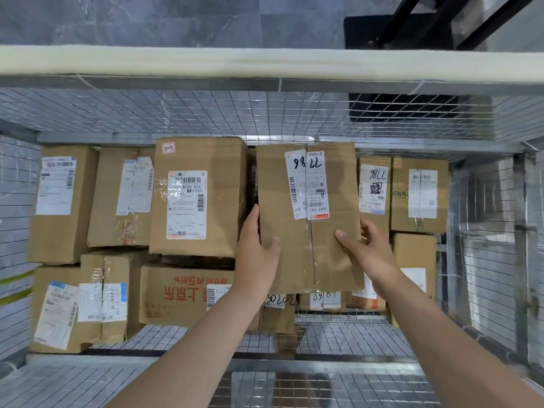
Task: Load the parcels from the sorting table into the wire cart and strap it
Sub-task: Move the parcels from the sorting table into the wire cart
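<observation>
Head view: both hands hold one cardboard parcel [306,219] inside the wire cart [176,113], in the far row right of the middle. The left hand [257,254] grips its left edge, thumb laid on the top face and fingers wrapped round the side, out of sight. The right hand [369,251] grips the right edge the same way, thumb on the face and fingers curled round the side. The parcel has a white shipping label split across its taped seam. It sits between the box labelled N705 A34 [197,198], just to its left, and a smaller labelled box [374,189] on its right; whether it touches them I cannot tell. Nearer, left of the forearms, lies a box with red printing [182,293]. A pale padded rail [265,63] caps the cart's far wall.
</observation>
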`<state>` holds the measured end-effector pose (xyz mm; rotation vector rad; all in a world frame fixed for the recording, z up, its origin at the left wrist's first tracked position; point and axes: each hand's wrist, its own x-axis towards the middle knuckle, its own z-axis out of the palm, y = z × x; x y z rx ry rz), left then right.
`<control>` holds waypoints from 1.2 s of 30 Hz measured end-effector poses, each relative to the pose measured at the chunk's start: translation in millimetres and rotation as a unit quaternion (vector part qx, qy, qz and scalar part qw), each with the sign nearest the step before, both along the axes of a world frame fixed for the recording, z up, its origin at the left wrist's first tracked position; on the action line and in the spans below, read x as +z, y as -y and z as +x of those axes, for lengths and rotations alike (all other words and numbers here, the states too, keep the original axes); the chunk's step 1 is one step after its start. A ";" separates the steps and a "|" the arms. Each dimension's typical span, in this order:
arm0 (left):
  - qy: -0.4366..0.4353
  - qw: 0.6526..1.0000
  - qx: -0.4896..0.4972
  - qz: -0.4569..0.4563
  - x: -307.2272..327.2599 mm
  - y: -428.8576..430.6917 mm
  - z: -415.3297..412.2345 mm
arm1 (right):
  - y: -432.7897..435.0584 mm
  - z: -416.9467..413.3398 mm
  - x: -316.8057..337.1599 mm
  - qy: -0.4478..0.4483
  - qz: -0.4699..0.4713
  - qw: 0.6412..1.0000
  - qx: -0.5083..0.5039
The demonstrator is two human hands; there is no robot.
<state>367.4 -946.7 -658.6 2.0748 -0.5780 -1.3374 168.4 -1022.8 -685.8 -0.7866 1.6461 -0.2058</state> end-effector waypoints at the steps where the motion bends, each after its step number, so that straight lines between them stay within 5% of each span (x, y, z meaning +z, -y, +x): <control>1: -0.008 1.000 0.002 0.001 5.5 -1.1 1.6 | -2.8 2.2 2.7 -0.012 -0.009 1.000 0.009; 11: -0.016 0.997 -0.082 0.001 58.9 -3.1 25.8 | -23.9 27.9 73.3 -0.103 -0.135 0.985 0.024; 16: -0.040 0.999 -0.017 -0.024 138.9 17.8 55.8 | -20.2 41.8 169.7 -0.082 -0.151 0.985 0.004; 20: 0.025 0.989 -0.104 -0.106 235.0 41.7 92.1 | -22.5 52.0 272.2 -0.102 -0.214 0.971 0.042; 28: 0.146 0.911 -0.329 -0.201 418.7 11.3 121.4 | -77.1 79.7 432.8 -0.159 -0.299 0.913 0.227; 36: 0.233 0.829 -0.436 -0.262 527.1 -55.1 93.6 | -145.3 53.0 558.4 -0.212 -0.387 0.868 0.227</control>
